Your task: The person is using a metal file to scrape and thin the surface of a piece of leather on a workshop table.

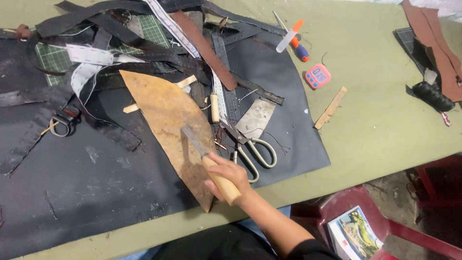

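Observation:
My right hand (230, 177) grips the pale wooden handle of a flat-bladed knife (193, 139). Its blade lies on a tan, leaf-shaped piece of leather (163, 110) that rests on a large black sheet (96, 168). Metal scissors (250, 147) lie just right of the hand, touching the black sheet. My left hand is out of view.
Black, brown and white straps (144, 43) are piled over a green cutting mat (53, 58) at the back. An orange-capped tool (291, 36), a pink timer (317, 76) and a wooden stick (331, 108) lie on the green table. Dark red plastic chairs (365, 212) stand at the lower right.

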